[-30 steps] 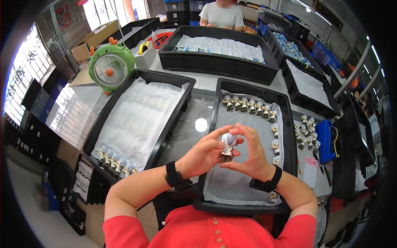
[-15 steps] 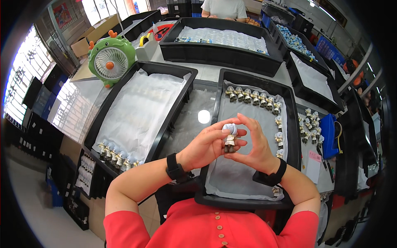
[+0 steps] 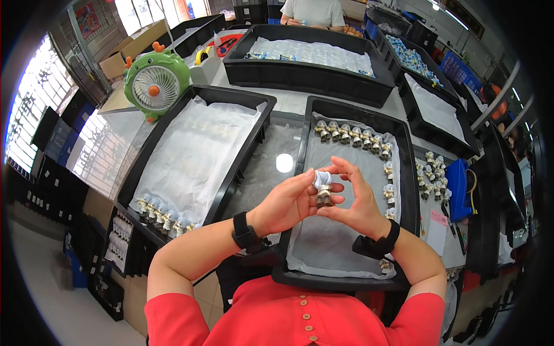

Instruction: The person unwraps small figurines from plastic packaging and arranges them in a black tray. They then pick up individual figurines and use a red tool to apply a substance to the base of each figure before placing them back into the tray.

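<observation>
Near the middle, my left hand [image 3: 293, 199] holds a small figurine [image 3: 322, 188] with pale lilac-white hair, a cream outfit and dark brown feet. The thumb presses at its head, and fingers lie behind its body. Curved around the other side is my right hand [image 3: 363, 205], its thumb and index finger apart. That thumb lies close to the figurine's feet; whether it touches them I cannot tell. Below both hands is a black tray [image 3: 411, 173] lined with white sheeting. Similar figurines [image 3: 356, 136] stand in a row along its far side and down its right side.
Another lined black tray [image 3: 266, 112] at left has figurines [image 3: 164, 215] at its near end. Loose figurines [image 3: 433, 176] lie right, beside a blue box [image 3: 460, 189]. A green fan [image 3: 156, 86] stands far left. Behind a large tray [image 3: 306, 75] sits another person [image 3: 314, 11].
The figurine has tilted slightly in my left hand, and my left thumb has shifted up beside its head. My right fingers have moved a little. The person opposite has raised a hand.
</observation>
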Demonstrator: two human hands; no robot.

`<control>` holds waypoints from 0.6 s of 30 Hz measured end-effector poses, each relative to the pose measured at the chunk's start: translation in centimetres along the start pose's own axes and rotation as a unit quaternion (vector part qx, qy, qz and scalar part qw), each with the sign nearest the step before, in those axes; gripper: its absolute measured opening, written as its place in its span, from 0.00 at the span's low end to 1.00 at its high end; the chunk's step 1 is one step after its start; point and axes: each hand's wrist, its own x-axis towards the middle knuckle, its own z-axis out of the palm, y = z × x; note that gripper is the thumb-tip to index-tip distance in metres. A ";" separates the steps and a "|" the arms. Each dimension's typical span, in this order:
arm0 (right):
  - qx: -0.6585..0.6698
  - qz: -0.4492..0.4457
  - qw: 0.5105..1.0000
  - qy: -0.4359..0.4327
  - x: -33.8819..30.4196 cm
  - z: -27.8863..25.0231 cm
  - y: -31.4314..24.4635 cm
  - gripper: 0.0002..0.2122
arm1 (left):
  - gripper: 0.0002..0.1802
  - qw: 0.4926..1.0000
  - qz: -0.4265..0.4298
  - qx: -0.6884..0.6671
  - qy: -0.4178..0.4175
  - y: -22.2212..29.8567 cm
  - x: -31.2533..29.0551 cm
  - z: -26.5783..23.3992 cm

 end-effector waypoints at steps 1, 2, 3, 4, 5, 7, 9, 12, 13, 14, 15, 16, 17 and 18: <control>0.003 0.015 1.000 0.000 -0.2 -0.2 0.1 0.42 | 0.28 1.000 0.006 -0.002 -0.009 -0.3 0.1 -0.1; 0.014 0.021 1.000 -0.009 0.1 0.1 0.3 0.42 | 0.26 1.000 0.022 0.001 -0.007 -0.5 0.1 -0.3; 0.007 0.018 1.000 0.000 0.1 0.2 0.4 0.41 | 0.26 0.999 0.028 -0.010 -0.011 -0.6 0.2 -0.7; 0.006 0.012 1.000 0.002 0.0 0.0 0.3 0.40 | 0.25 0.999 0.038 0.000 -0.010 -0.3 0.3 -0.3; 0.017 0.015 1.000 0.007 -0.2 -0.3 0.3 0.40 | 0.25 0.999 0.047 0.006 -0.019 0.0 0.7 0.1; 0.052 0.025 0.998 0.031 -0.5 -0.7 0.2 0.40 | 0.24 0.995 0.056 0.078 0.015 1.7 0.8 1.6; 0.082 0.039 0.995 0.047 -0.4 -0.8 0.0 0.40 | 0.23 0.986 0.074 0.145 0.041 4.2 -0.3 2.1; 0.089 0.039 0.994 0.054 -0.1 -1.0 0.1 0.39 | 0.22 0.950 0.054 0.299 0.073 9.8 -4.1 3.0; 0.088 0.039 0.994 0.059 -0.1 -1.2 0.2 0.39 | 0.22 0.925 0.055 0.358 0.117 11.4 -5.6 3.2; 0.087 0.041 0.993 0.066 -0.2 -1.3 0.2 0.39 | 0.22 0.866 0.036 0.464 0.181 13.3 -7.3 3.6; 0.084 0.035 0.993 0.068 -0.1 -1.3 -0.2 0.38 | 0.20 0.798 0.047 0.568 0.194 15.0 -9.2 2.0; 0.089 0.031 0.993 0.066 0.0 -1.3 -0.5 0.37 | 0.17 0.676 0.052 0.696 0.237 16.4 -11.5 1.0; 0.087 0.033 0.993 0.073 -0.1 -1.4 -0.5 0.37 | 0.18 0.626 0.008 0.725 0.288 17.7 -13.0 -1.0; 0.089 0.031 0.993 0.073 0.0 -1.4 -0.5 0.37 | 0.20 0.509 -0.054 0.795 0.325 18.6 -14.8 -1.5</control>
